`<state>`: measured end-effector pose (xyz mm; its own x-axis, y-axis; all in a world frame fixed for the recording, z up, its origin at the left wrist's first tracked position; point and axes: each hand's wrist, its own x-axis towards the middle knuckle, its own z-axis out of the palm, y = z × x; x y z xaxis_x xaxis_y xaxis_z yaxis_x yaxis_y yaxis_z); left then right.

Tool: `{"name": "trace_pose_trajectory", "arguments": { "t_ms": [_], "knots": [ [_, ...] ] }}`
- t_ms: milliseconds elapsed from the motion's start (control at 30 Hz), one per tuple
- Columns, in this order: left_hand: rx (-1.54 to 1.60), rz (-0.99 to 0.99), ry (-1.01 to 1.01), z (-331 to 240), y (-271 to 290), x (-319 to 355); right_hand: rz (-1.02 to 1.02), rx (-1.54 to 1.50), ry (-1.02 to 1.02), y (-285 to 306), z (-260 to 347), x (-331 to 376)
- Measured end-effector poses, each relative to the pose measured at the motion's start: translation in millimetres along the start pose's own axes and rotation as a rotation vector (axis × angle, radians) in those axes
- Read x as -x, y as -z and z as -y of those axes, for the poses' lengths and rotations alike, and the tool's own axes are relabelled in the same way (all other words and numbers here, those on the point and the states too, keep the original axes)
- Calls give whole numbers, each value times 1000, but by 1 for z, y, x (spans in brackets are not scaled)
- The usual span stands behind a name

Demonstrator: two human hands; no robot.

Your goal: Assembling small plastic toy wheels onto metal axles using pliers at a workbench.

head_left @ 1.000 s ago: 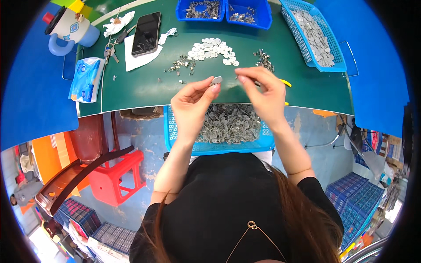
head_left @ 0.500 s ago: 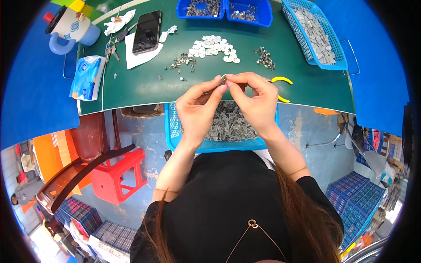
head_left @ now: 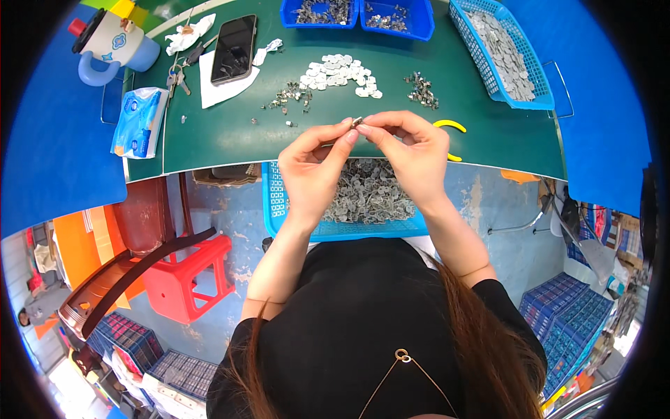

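Note:
Above the front edge of the green table, my left hand and my right hand meet fingertip to fingertip. Between them they pinch a small metal part, mostly covered by the fingers. Just beyond lies a pile of small white plates. Small metal clips lie in a left heap and a right heap. Yellow-handled pliers rest beside my right hand, partly hidden by it. Below my hands, a light-blue basket holds many small grey parts.
Blue bins with metal bits stand at the back. A blue mesh basket of flat grey pieces is at the far right. On the left are a phone, keys, a tissue pack and a mug. A red stool stands on the floor.
My right hand has shifted slightly right and up, and its fingers have turned a little around the small part. My left hand stays nearly in place, still pinching.

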<state>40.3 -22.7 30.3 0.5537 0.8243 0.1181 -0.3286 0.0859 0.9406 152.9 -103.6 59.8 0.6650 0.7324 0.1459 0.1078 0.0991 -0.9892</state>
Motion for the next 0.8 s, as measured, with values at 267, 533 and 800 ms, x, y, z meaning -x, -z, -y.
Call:
{"name": "trace_pose_trajectory", "arguments": {
  "t_ms": [267, 533, 800],
  "knots": [
    [50, -53, -39, 0, -3, -1, 89, 103, 278, 10, 20, 8],
    [68, -62, -60, -1, 1, 1, 661, -1027, -67, 30, 136, 54],
    [41, -63, -19, 1, 1, 7, 407, -606, 320, 12, 114, 35]
  ]
}}
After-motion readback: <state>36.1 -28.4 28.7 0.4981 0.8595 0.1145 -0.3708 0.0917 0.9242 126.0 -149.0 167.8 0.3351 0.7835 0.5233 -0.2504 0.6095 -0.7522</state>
